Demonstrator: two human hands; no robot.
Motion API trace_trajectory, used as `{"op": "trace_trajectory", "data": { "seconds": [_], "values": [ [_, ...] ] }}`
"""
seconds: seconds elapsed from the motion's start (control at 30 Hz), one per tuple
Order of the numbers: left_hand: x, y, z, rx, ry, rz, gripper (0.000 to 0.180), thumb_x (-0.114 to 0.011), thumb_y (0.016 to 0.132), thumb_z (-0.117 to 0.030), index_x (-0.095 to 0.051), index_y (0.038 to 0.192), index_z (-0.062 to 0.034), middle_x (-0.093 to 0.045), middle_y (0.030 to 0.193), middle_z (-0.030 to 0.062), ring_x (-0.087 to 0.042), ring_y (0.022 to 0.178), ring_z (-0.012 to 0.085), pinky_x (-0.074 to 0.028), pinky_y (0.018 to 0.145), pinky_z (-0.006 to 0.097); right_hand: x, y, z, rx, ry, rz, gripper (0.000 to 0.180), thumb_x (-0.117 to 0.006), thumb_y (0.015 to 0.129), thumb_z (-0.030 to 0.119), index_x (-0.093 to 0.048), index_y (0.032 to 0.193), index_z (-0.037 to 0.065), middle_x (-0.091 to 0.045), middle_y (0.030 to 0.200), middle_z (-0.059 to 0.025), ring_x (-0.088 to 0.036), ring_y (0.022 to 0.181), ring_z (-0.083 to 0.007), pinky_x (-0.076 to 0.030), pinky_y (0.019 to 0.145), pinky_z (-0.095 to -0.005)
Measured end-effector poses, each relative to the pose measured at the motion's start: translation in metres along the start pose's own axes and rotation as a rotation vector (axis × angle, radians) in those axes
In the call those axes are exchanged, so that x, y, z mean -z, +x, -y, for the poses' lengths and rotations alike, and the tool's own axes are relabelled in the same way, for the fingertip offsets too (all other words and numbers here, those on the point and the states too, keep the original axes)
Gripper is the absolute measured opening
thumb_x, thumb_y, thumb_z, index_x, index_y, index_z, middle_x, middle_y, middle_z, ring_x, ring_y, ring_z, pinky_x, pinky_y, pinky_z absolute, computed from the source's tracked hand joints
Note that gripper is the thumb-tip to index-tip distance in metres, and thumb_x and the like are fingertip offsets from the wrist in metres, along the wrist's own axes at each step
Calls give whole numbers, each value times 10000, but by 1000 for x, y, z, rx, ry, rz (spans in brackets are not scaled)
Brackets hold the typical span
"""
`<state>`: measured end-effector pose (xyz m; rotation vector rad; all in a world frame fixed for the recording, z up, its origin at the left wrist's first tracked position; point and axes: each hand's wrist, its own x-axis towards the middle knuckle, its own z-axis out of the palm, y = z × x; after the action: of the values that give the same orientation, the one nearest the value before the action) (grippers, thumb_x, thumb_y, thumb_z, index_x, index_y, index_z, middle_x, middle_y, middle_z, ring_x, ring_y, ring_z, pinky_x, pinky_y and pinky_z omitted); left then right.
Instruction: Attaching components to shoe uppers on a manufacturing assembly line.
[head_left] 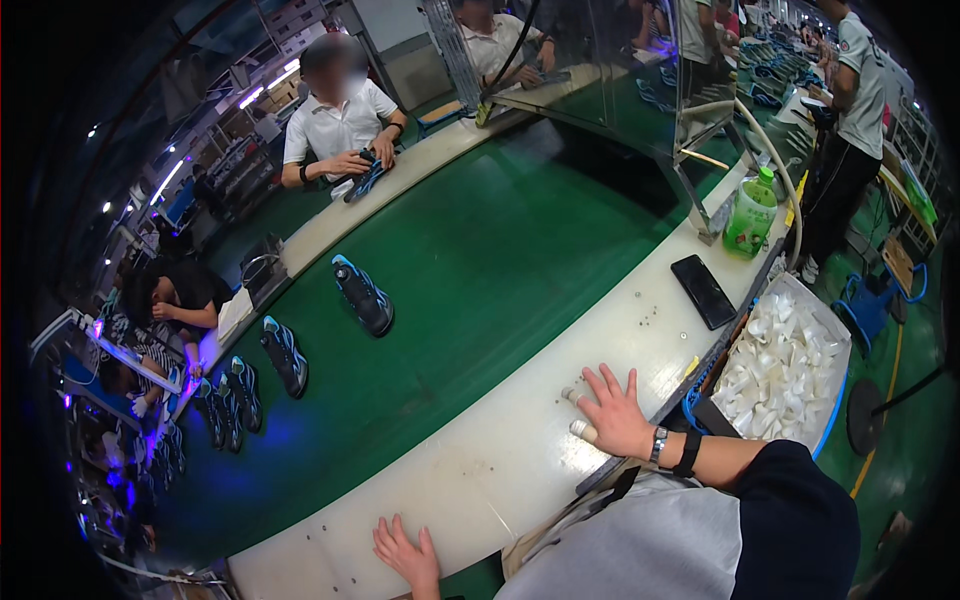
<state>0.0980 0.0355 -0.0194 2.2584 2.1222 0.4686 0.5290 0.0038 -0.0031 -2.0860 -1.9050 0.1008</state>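
My left hand (406, 556) lies on the white ledge (440, 480) with its fingers spread, holding nothing. Farther right along the same ledge rests my right hand (615, 415), also empty, fingers apart; two of its fingers wear pale wraps or covers at the tips. A watch and a black band circle that wrist. Beyond the ledge runs a green conveyor belt (470, 330). On it stands a dark shoe with blue trim (364, 297), and a second shoe (285, 357) sits left of it. Several similar shoes (230, 405) crowd the belt's left end.
A black phone (703, 291) and a green bottle (750, 215) are on the ledge, right. Beside my right arm is a box of white crumpled pieces (785, 360). A metal-framed clear-walled housing (600, 130) spans the belt. Across it, a co-worker (340, 130) handles a shoe.
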Motion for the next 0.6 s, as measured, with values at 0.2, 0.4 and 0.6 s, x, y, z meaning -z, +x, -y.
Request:
{"op": "trace_trajectory", "data": {
  "seconds": [0.2,0.4,0.6],
  "values": [
    [-2,7,-4,-36,-7,-28,600,-650,828,-307,-469,1353,-81,-365,1453,184,-284,1350,431,-168,1101,609,2,7,-4,8,7,-44,529,-556,879,482,-527,1318,189,-288,1496,-217,-195,1398,-463,-108,991,-798],
    [1,9,-5,-33,-9,-21,597,-646,829,-317,-471,1353,-90,-367,1455,173,-283,1353,424,-168,1102,603,2,9,-4,13,10,-11,522,-596,860,454,-552,1281,150,-268,1500,-230,-192,1393,-474,-116,992,-793],
    [5,12,-13,-1,-17,5,587,-653,820,-317,-486,1339,-100,-370,1455,161,-282,1357,413,-165,1106,600,2,9,-6,-3,4,-16,515,-559,881,479,-551,1290,166,-279,1501,-223,-184,1397,-472,-111,991,-798]
  ]
}}
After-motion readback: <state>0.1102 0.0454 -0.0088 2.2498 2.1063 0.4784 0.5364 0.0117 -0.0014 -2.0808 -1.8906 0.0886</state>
